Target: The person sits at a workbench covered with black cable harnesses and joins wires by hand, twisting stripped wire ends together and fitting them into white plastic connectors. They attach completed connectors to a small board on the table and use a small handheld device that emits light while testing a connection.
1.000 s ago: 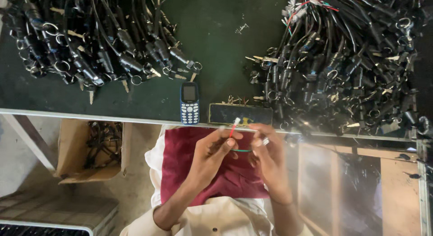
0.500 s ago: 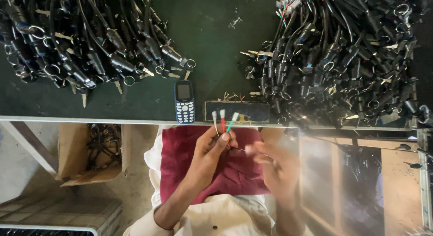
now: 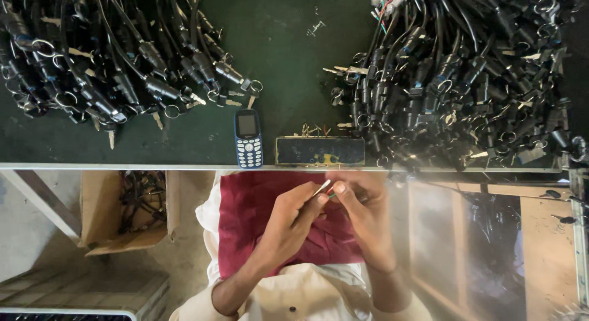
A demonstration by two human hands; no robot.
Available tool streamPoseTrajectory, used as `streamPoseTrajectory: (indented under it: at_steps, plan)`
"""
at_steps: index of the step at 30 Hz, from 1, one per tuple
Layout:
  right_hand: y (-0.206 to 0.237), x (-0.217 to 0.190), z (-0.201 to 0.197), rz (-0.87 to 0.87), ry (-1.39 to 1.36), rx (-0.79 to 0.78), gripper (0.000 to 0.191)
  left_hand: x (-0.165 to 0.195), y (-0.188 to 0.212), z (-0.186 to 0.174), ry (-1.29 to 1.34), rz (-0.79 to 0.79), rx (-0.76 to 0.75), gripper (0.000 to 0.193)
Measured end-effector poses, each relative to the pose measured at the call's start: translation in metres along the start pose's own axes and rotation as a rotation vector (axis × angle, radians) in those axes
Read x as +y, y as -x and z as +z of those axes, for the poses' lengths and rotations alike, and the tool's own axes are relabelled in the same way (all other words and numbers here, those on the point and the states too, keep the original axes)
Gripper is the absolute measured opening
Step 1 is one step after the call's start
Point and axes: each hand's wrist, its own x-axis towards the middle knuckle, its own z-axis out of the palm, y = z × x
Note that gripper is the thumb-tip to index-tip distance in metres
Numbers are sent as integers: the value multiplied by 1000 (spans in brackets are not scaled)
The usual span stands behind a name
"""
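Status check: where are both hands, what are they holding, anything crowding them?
Left hand and right hand together over the lap, pinching thin coloured wires. Below the table edge. Phone and small box lie just above, clear of the hands.

Both hands have drawn together below the small black box [image 3: 319,151]; the right hand [image 3: 365,218], blurred before, is now steady. The coloured wire ends [image 3: 325,188], earlier fanned upward from the left hand [image 3: 293,218], are now pinched between both hands' fingertips.
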Motion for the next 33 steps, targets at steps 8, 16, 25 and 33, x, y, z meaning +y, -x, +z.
streamPoseTrajectory:
  at_steps: [8, 16, 25, 33]
  plan:
    - [3, 11, 4, 106, -115, -61, 14, -3, 1, -2, -71, 85, 83, 15]
    - [4, 11, -8, 87, -29, -71, 24, 10, -3, -5, -128, 87, -93, 16]
    - [6, 44, -6, 28, 22, -2, 13, -8, 4, -1, -94, 188, -44, 16]
    - [5, 20, -14, 279, -140, -146, 20, -26, 3, 11, 392, -71, -14, 21]
